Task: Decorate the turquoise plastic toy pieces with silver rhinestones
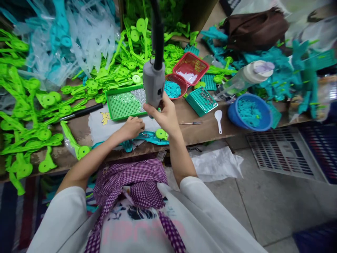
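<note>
The right hand [168, 117] was closed round the grey driver [153, 82], thumb across its lower body, and the driver's long axis stood roughly upright, its black cord [158, 42] rising from the top. The left hand [131, 127] was low, fingers curled in narrow beside the near rim of the green tray [108, 107]; whether they pinched anything, one could not tell. The turquoise part [155, 137] lay on the body side of both hands, along the near edge of the tabletop [197, 135], with its long axis running left to right, crosswise to the upright driver. The left hand was the nearer to its middle, while the right was nearer the end with the lime disc [161, 134], which sat just bodyward of the driver's lower end. The gap between driver and part was hard to judge, since the tip was mostly hidden by the fingers. Under the left hand spread a white sheet [96, 126]; past both hands lay the tray, with silvery bits at its right side. Farther right came a thin metal tool [190, 123], a green stack [201, 102] and a white spoon [218, 121].
</note>
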The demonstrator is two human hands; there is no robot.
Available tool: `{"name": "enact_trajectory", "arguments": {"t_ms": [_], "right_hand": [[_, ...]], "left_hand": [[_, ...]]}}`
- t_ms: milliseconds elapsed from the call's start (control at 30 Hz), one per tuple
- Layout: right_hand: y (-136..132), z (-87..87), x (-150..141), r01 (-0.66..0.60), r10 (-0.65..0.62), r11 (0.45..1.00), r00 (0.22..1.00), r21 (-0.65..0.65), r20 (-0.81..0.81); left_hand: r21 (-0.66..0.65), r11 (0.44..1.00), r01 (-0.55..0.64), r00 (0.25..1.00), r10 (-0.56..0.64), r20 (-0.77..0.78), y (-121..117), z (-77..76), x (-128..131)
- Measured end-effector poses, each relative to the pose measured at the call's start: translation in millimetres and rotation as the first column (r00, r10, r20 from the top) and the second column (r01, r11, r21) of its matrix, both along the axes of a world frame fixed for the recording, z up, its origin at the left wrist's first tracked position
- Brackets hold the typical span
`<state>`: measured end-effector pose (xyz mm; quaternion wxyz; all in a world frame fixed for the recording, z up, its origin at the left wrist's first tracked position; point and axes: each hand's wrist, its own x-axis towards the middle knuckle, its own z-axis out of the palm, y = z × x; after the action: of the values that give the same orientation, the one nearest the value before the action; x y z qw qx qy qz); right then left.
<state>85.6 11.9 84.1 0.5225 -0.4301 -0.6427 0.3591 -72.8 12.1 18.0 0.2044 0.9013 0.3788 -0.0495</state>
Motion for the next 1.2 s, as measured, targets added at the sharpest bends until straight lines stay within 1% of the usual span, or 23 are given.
{"name": "enact_trajectory", "arguments": {"t_ms": [67,133,200,267,300,333,367,400,467,500,567,633,700,800,900,967,1067,1167,1200], "right_hand": [[1.5,-0.4,1.3,-0.006,0.004,0.999,0.997,0.035,0.072],[-5.5,0.4,3.2,0.035,-0.047,0.995,0.989,0.09,0.137],[-25.6,-3.8,4.5,0.132,-0.166,0.976,0.966,0.172,0.2],[-56.7,-17.7,1.7,0.184,-0.257,0.95,0.92,0.252,0.296],[-73.6,-28.3,-1.9,0.137,-0.232,0.954,0.898,0.265,0.374],[-89.4,-40.5,-7.0,0.021,-0.144,0.966,0.871,0.257,0.47],[-102.8,-53.4,-13.0,-0.101,-0.034,0.975,0.811,0.199,0.584],[-112.8,-66.1,-19.5,-0.167,0.032,0.977,0.736,0.135,0.677],[-122.6,-87.1,-30.9,-0.206,0.12,0.979,0.613,0.011,0.781],[-123.2,-94.5,-34.7,-0.202,0.142,0.979,0.578,-0.027,0.804],[-120.3,-101.6,-37.1,-0.217,0.179,0.974,0.549,-0.067,0.816],[-116.9,-99.3,-33.9,-0.254,0.209,0.964,0.529,-0.081,0.823],[-113.7,-88.8,-28.9,-0.276,0.232,0.956,0.498,-0.1,0.836],[-99.2,-63.1,-25.0,-0.316,0.278,0.939,0.473,-0.133,0.836],[-61.9,-40.3,-28.7,-0.365,0.378,0.906,0.474,-0.214,0.795],[-30.8,-33.5,-33.0,-0.407,0.462,0.869,0.469,-0.281,0.752],[4.0,-33.7,-38.3,-0.499,0.563,0.801,0.436,-0.332,0.702],[16.0,-35.5,-41.7,-0.592,0.665,0.712,0.396,-0.377,0.633],[17.0,-35.0,-42.7,-0.602,0.684,0.697,0.393,-0.39,0.615]], "left_hand": [[0.067,0.997,0.042,0.999,-0.044,0.026,-2.9,3.3,-0.3],[0.121,0.992,0.048,0.997,-0.055,0.051,-10.8,8.3,-5.2],[0.13,0.991,-0.004,0.995,-0.009,0.098,-21.5,11.1,-15.8],[0.075,0.991,-0.114,0.977,0.098,0.188,-31.1,9.9,-30.3],[0.018,0.985,-0.171,0.957,0.162,0.24,-34.5,8.0,-38.0],[-0.053,0.974,-0.221,0.93,0.226,0.29,-36.7,5.7,-45.3],[-0.129,0.957,-0.261,0.897,0.29,0.333,-37.8,3.3,-51.8],[-0.201,0.936,-0.29,0.864,0.346,0.366,-37.8,1.2,-57.5],[-0.305,0.897,-0.319,0.814,0.424,0.396,-35.6,-1.3,-65.9],[-0.337,0.885,-0.322,0.803,0.444,0.397,-34.0,-1.7,-68.8],[-0.386,0.869,-0.31,0.802,0.457,0.384,-30.6,-1.6,-72.8],[-0.414,0.86,-0.3,0.806,0.46,0.372,-28.4,-1.9,-75.0],[-0.396,0.865,-0.307,0.802,0.459,0.382,-28.3,-3.6,-75.8],[-0.269,0.897,-0.35,0.801,0.435,0.412,-33.3,-8.0,-75.7],[-0.145,0.894,-0.423,0.813,0.445,0.375,-44.1,-11.0,-74.9],[-0.078,0.87,-0.487,0.808,0.483,0.337,-54.1,-11.0,-73.2],[0.022,0.8,-0.6,0.758,0.559,0.336,-71.8,-9.5,-67.9],[0.054,0.734,-0.677,0.692,0.61,0.387,-88.5,-10.9,-60.2],[0.05,0.72,-0.692,0.671,0.616,0.413,-92.9,-12.3,-57.6]]}}
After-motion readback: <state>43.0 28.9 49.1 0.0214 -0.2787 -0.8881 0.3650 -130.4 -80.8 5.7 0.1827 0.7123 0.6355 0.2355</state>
